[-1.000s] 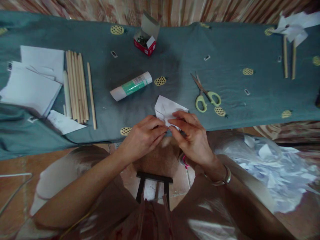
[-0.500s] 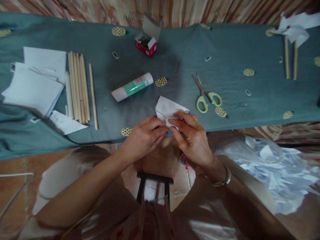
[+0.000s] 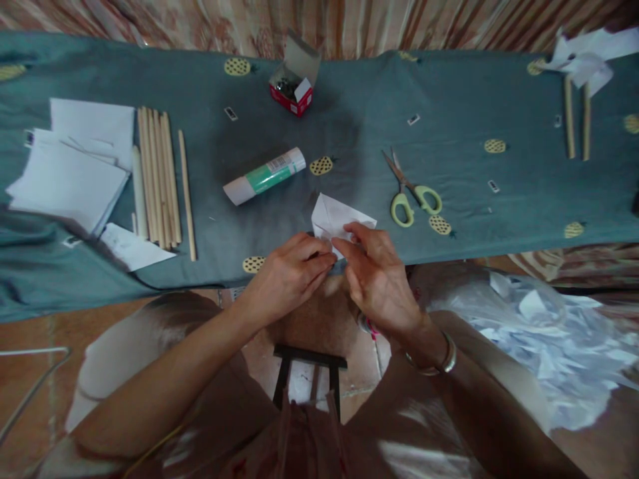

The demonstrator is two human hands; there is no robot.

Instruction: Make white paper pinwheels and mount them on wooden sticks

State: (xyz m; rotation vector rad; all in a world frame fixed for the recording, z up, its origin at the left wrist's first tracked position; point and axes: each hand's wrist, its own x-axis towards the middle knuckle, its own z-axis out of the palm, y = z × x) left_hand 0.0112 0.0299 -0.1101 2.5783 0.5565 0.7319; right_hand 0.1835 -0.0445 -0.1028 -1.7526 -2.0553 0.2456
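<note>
Head view: our right thumb has just drawn back from the paper's near edge, suggesting a shift from pinching to pressing.
Our left hand [image 3: 289, 271] keeps its grip pinched on the small folded white paper sheet [image 3: 341, 214] at the near edge of the teal, pineapple-patterned cloth-covered tabletop [image 3: 459, 86]; our right hand [image 3: 382, 276] has its grip loosely parted, fingertips touching the sheet.
</note>
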